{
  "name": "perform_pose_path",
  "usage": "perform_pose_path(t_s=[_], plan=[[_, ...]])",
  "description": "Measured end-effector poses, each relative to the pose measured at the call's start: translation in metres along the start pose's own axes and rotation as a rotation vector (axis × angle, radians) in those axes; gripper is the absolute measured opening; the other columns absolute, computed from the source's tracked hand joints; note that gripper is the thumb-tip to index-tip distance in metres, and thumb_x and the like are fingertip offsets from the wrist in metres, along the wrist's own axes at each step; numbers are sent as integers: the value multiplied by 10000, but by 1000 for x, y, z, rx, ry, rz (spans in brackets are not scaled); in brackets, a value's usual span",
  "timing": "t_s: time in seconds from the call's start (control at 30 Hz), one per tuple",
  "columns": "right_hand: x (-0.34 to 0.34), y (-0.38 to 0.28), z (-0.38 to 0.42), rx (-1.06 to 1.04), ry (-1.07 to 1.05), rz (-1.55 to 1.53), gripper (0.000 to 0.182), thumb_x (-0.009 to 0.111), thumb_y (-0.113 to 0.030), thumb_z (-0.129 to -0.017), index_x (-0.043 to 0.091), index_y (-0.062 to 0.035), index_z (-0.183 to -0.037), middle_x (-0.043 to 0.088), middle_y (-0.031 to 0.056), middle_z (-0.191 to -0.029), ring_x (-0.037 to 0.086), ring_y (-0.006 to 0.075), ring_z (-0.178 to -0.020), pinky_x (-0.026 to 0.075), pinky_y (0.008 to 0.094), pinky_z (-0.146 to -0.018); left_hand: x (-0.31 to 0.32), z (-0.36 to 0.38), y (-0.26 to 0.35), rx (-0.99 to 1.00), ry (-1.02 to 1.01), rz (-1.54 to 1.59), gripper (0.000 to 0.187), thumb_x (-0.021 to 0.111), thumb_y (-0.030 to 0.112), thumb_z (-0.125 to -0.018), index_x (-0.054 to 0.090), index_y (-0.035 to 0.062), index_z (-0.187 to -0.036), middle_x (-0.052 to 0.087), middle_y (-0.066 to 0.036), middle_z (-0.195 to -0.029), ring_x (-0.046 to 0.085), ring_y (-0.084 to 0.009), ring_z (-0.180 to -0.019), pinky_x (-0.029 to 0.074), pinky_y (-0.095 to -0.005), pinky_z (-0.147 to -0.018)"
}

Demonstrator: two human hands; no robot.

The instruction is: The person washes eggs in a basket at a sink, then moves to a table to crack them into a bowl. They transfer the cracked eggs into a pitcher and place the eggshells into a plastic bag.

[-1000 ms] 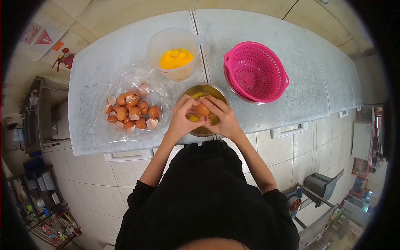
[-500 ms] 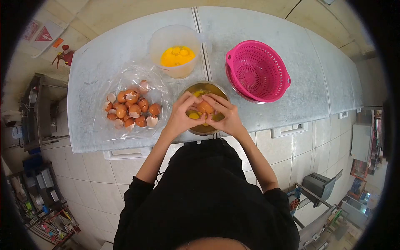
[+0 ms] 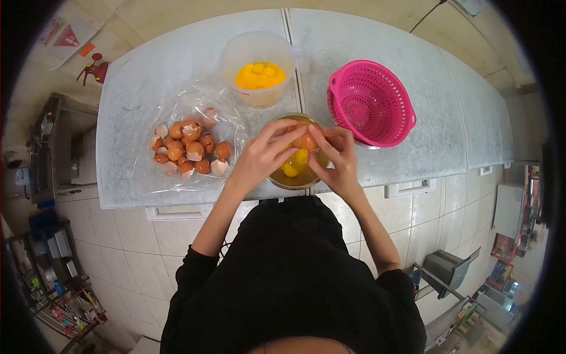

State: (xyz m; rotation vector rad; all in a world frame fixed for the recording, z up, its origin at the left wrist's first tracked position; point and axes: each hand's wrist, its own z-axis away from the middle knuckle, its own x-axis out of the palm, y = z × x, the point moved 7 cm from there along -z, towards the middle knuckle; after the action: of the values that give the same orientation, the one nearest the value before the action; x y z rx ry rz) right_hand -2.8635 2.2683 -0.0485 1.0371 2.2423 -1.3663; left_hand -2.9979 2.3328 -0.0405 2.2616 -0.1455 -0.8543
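Observation:
Over a metal bowl (image 3: 285,183) my left hand (image 3: 262,154) and my right hand (image 3: 339,154) come together around a brown eggshell (image 3: 305,141). The fingers of both hands press on the shell, which looks opened; its far side is partly hidden by the fingers. Below it, egg yolks (image 3: 295,164) and clear egg white lie in the bowl. Left of the hands, a clear plastic bag (image 3: 231,127) holds several broken brown eggshells (image 3: 190,147). Behind the bowl, a translucent jug (image 3: 253,47) contains several yolks (image 3: 259,75).
A pink perforated basket (image 3: 377,106) stands on the metal worktop (image 3: 424,88), right of the bowl, over another container whose rim barely shows. Drawer handles (image 3: 411,187) stick out along the front edge. A grey bin (image 3: 442,268) stands on the floor at the right.
The egg has been opened and its shell has moved slightly right and up between my fingers. More yolk shows in the bowl below. The view has shifted slightly.

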Motion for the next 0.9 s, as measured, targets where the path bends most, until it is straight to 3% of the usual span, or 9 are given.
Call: perform_pose_path(t_s=[0.03,0.13,0.3,0.37,0.47,0.6,0.73,0.8,0.9], plan=[[12,1,2,-10,-4,-5,592,724,13,-648,598,-133,-1209,489,122,-1063,572,252,-902,537,327,-755,3,3,-11,-129,-48,13,413,694,2,-718,612,49,-1120,573,-116,-1133,602,-256,-987,537,-322,-791],[55,-9,-9,14,-13,-289,598,712,31,-690,551,-103,-1250,483,121,-1075,606,200,-855,549,293,-699,-32,22,-14,-184,14,-109,428,692,10,-717,602,47,-1134,566,-106,-1136,592,-254,-1005,526,-326,-812],[131,-80,-78,-68,-83,-491,392,692,-62,-723,602,-81,-1104,576,96,-971,612,242,-861,530,284,-653,-147,65,-33,-517,341,-137,475,698,7,-702,567,57,-1156,529,-128,-1169,555,-290,-1022,481,-354,-843],[179,-90,-83,-315,-214,-279,244,626,-89,-722,617,-72,-965,591,97,-950,593,281,-857,510,316,-670,-166,78,-56,-534,332,-307,575,712,14,-697,498,64,-1228,461,-153,-1243,508,-308,-1077,455,-368,-875],[224,-85,-78,-443,-352,-168,236,619,-93,-731,643,-83,-965,617,40,-987,614,265,-858,497,354,-739,-166,99,-69,-567,325,-412,595,701,63,-738,435,55,-1270,409,-163,-1272,455,-310,-1131,432,-382,-894],[195,-89,-63,-588,-149,56,180,629,-96,-695,654,-84,-872,623,48,-897,603,260,-855,467,350,-774,-161,125,-83,-655,387,-383,485,676,123,-788,463,45,-1216,430,-163,-1222,441,-314,-1129,429,-374,-885],[139,-54,-56,-247,-264,76,121,685,-137,-735,637,-53,-807,611,74,-836,558,245,-865,439,359,-757,-166,129,-87,-651,412,-418,383,638,158,-836,498,46,-1175,449,-146,-1196,461,-291,-1110,440,-352,-873],[85,-23,-41,-50,-50,53,155,685,-144,-775,610,-29,-845,586,97,-841,542,269,-828,427,362,-721,-165,136,-89,-682,457,-351,360,624,157,-849,502,44,-1168,455,-136,-1194,469,-277,-1105,435,-351,-885],[20,44,17,246,170,253,328,636,-145,-800,509,-32,-1080,533,157,-953,553,295,-769,444,378,-711,-158,147,-96,-695,531,-254,334,609,150,-863,505,40,-1161,465,-121,-1193,477,-251,-1102,425,-356,-906]])
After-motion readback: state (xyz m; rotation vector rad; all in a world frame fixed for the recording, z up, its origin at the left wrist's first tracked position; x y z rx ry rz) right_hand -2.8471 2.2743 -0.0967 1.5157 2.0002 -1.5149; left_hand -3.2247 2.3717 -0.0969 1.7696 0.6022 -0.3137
